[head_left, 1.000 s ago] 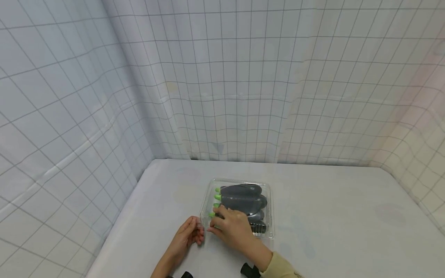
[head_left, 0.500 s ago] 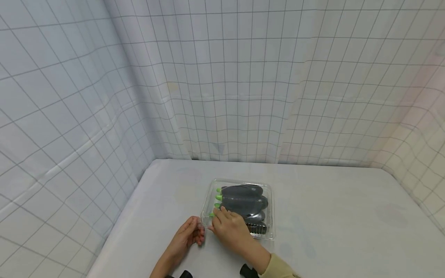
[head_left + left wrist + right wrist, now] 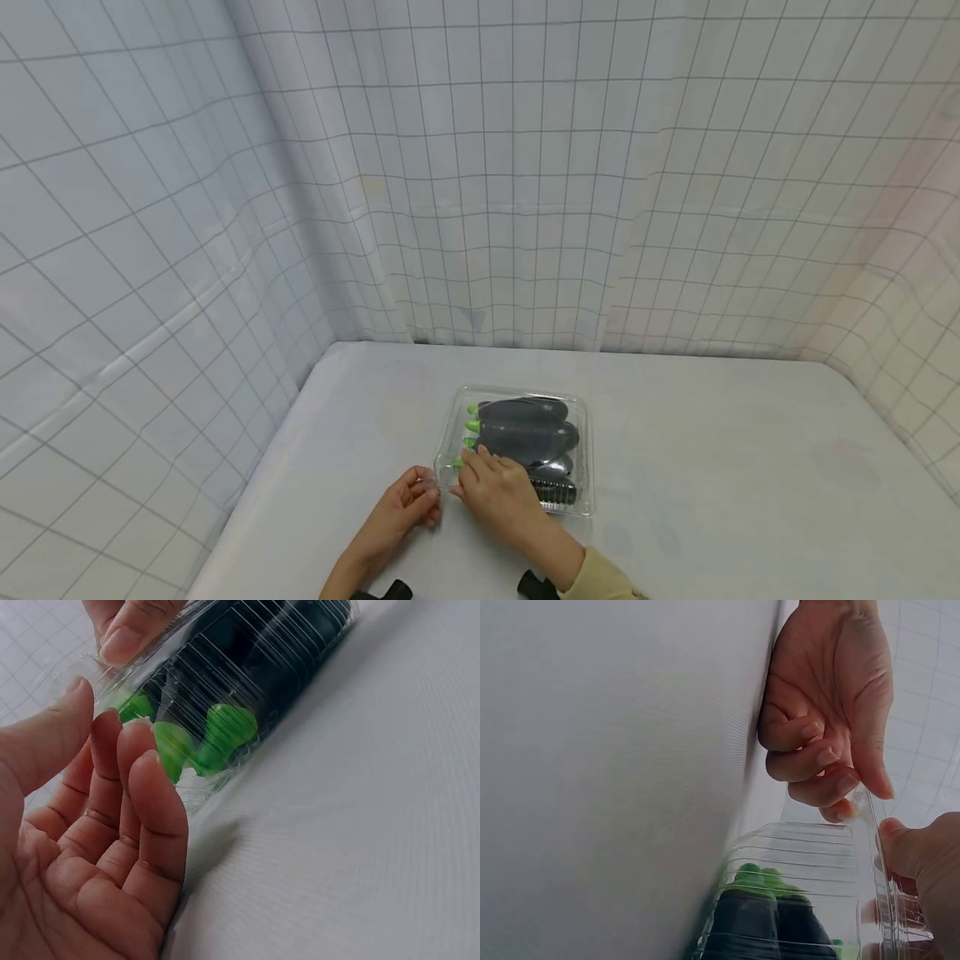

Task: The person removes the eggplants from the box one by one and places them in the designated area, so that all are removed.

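A clear plastic clamshell box [image 3: 587, 454] rests on the table, its lid over several dark eggplants [image 3: 525, 435]. Their green stems [image 3: 227, 733] point toward my left hand. At the box's near left corner, my left hand [image 3: 403, 510] pinches the clear corner tab [image 3: 861, 801] between thumb and forefinger, the other fingers loosely curled. My right hand [image 3: 498, 498] lies over the near left part of the lid. Its thumb presses the rim while its fingers reach over the top, pinching the edge. The right hand hides part of the nearest eggplants.
The box stands on a white-covered table [image 3: 720, 467]. White grid-patterned curtains [image 3: 495, 183] close off the back and both sides. Black wrist mounts [image 3: 534, 585] show at the bottom edge, below both hands.
My right fingers have drawn in toward the thumb at the box edge. My left thumb has shifted across the fingers at the corner. The box has hardly moved.
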The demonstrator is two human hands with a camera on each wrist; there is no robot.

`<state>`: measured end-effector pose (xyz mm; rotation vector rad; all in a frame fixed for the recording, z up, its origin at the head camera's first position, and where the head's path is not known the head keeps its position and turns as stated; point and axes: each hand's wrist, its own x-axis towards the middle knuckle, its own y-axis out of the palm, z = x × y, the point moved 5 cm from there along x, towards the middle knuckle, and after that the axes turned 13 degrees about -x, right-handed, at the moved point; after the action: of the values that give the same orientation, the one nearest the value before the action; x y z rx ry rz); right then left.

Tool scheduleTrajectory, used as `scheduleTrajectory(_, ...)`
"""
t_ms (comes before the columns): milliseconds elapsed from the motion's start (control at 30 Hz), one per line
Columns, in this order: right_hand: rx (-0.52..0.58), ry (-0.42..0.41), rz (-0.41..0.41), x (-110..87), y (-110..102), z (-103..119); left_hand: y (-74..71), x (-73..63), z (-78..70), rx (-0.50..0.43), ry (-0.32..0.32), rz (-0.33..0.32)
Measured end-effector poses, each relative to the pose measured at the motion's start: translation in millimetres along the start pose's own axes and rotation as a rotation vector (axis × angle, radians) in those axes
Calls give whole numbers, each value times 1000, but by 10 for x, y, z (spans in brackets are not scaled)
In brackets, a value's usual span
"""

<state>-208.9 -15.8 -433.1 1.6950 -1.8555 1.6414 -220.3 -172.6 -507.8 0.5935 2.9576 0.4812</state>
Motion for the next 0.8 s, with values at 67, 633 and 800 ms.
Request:
scheduleTrajectory(67,6,1,3,-4,4,0,-3,2,4,-5,-1,-13)
scheduleTrajectory(633,-9,-13,-47,-28,10,7,-34,13,20,-49,-24,-126)
scheduleTrajectory(800,-11,-17,-34,-27,2,13,-37,25,24,-71,-26,-183)
